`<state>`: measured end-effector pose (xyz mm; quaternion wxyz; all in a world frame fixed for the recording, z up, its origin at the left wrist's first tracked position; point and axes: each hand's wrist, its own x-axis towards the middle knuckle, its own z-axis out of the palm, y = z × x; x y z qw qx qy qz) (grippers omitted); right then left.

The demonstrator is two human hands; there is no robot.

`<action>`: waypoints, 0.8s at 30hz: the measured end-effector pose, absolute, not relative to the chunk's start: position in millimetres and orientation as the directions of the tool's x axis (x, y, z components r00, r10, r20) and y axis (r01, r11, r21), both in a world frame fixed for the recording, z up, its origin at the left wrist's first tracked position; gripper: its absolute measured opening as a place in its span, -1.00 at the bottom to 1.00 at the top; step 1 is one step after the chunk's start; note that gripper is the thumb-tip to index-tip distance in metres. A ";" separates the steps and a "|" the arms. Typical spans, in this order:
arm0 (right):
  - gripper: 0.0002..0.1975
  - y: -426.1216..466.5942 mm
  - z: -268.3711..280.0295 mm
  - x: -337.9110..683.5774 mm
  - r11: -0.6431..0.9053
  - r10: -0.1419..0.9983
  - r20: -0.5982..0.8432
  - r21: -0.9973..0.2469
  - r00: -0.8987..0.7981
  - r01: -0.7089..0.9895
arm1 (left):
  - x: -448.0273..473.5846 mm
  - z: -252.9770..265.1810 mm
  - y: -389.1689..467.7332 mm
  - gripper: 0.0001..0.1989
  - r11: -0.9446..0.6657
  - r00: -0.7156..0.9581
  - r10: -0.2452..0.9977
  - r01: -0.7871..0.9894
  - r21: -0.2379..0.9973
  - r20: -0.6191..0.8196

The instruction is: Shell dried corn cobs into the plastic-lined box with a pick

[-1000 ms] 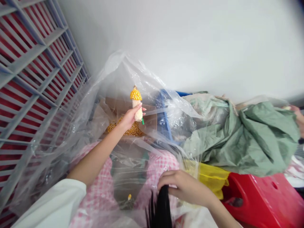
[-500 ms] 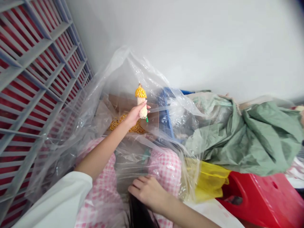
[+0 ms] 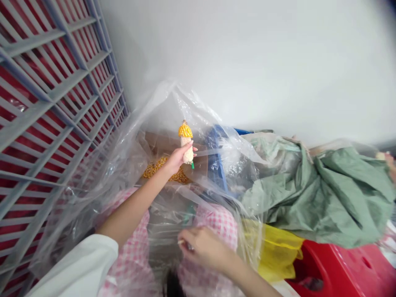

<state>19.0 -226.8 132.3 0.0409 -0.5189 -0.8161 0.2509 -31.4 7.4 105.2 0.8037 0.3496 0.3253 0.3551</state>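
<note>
The bared cob looks dry, rough and matt; its cap of kernels is smooth with a slight gloss, and the loose grain looks hard and lightly shiny. The film is clear, wrinkled, glossy plastic. The crate is rigid, dull plastic; the stool, smooth shiny plastic. The sleeve and checked trousers are cloth, the yellow net sheer mesh, the wall smooth and matt.
</note>
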 end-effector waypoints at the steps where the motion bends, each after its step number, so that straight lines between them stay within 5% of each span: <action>1: -0.88 -215.2 143.5 30.1 0.247 0.910 -0.173 -0.505 -0.377 0.827 | -32.0 105.9 7.7 -0.59 0.502 0.533 0.800 -0.347 0.792 -0.274; 5: -0.87 -163.4 184.1 78.6 0.021 0.998 0.053 -0.683 0.021 0.730 | -36.4 111.9 8.1 -0.62 0.488 0.515 0.816 -0.371 0.790 -0.262; 8: -0.76 -127.2 181.2 101.3 -0.036 0.820 0.310 -0.812 0.481 0.583 | -41.8 119.6 6.6 -0.59 0.493 0.505 0.813 -0.335 0.803 -0.288; 10: -0.67 -105.6 157.9 105.1 -0.058 0.698 0.325 -0.862 0.638 0.503 | -45.9 124.8 5.0 -0.58 0.491 0.515 0.806 -0.306 0.816 -0.291; 13: -0.68 -81.8 111.9 100.2 -0.166 0.947 0.047 -0.774 0.317 0.611 | -52.4 131.6 3.7 -0.59 0.459 0.509 0.815 -0.274 0.845 -0.277; 16: -0.55 -71.4 87.3 94.3 -0.252 0.958 -0.117 -0.774 0.261 0.581 | -57.7 136.4 5.4 -0.60 0.408 0.477 0.835 -0.202 0.890 -0.275; 20: -0.56 -64.7 97.8 85.9 -0.196 0.939 -0.192 -0.980 0.287 -0.013 | -58.8 135.0 8.5 -0.58 0.431 0.498 0.801 -0.095 0.897 -0.332; 22: -0.55 -60.7 104.9 78.9 -0.188 0.952 -0.250 -0.934 0.178 -0.305 | -57.2 130.6 7.7 -0.58 0.465 0.533 0.772 -0.101 0.880 -0.346; 24: -0.63 -57.1 106.4 71.2 -0.183 0.954 -0.265 -0.887 0.142 -0.425 | -55.6 125.3 5.5 -0.59 0.491 0.560 0.754 -0.134 0.861 -0.344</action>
